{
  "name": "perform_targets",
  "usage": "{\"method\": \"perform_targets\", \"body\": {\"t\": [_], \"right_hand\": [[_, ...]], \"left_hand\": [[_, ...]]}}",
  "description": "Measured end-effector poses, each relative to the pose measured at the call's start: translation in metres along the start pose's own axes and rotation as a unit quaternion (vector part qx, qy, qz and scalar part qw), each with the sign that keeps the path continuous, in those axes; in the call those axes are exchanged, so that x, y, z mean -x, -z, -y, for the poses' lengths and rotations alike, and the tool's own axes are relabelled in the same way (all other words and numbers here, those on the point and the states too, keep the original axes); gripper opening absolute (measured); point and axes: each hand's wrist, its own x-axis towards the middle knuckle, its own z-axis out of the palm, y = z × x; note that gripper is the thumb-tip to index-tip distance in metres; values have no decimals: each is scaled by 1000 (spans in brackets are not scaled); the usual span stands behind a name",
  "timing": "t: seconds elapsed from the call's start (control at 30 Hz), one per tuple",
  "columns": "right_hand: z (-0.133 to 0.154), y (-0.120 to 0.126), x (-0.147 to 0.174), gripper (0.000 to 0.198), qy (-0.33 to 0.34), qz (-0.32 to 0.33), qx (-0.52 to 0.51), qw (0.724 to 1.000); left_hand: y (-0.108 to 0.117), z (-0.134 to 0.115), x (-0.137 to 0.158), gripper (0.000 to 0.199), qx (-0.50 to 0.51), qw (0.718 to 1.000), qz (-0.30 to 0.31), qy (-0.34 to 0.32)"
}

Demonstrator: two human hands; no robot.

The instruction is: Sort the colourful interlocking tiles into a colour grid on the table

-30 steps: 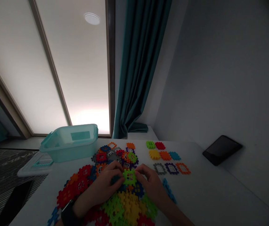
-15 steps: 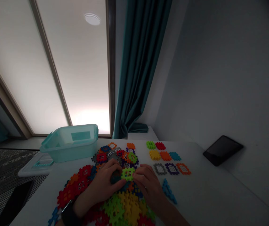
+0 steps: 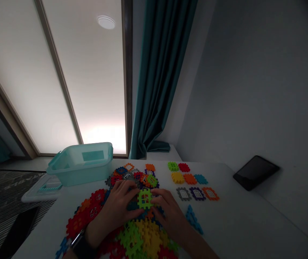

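A lime-green plastic building tile [image 3: 144,199] with a window lattice and notched edges is held up between my two hands. My left hand [image 3: 120,203], a dark watch on its wrist, grips the tile's left edge. From the other side, my right hand [image 3: 167,208] pinches its right edge with thumb and fingers. Beneath the hands spreads a heap of interlocking tiles, with yellow tiles [image 3: 150,237], green tiles [image 3: 130,237] and red tiles [image 3: 79,221] showing. Part of the heap is hidden by my hands and forearms.
A teal plastic bin [image 3: 82,165] stands at the back left, beside a clear lid [image 3: 39,189]. Several sorted tiles lie in rows on the right, including a purple window tile [image 3: 197,193]. A blue triangular piece [image 3: 194,219] lies nearer. A black tablet [image 3: 255,172] rests at far right.
The lime-green tile has been tipped more upright, so its lattice face shows more fully. Both hands have shifted slightly with it, and the fingers of the right hand have spread somewhat.
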Motion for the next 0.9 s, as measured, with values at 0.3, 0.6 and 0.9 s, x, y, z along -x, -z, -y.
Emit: {"method": "perform_targets", "body": {"t": [0.3, 0.6, 0.9], "right_hand": [[-4, 7, -4, 17, -26, 14, -24, 999], [-7, 12, -5, 18, -43, 27, -24, 998], [-14, 22, -10, 17, -50, 35, -13, 998]], "left_hand": [[0, -3, -1, 44, -1, 1000, 14, 10], [-10, 4, -2, 40, 5, 1000, 12, 8], [-4, -7, -21, 39, -9, 998, 45, 34]]}}
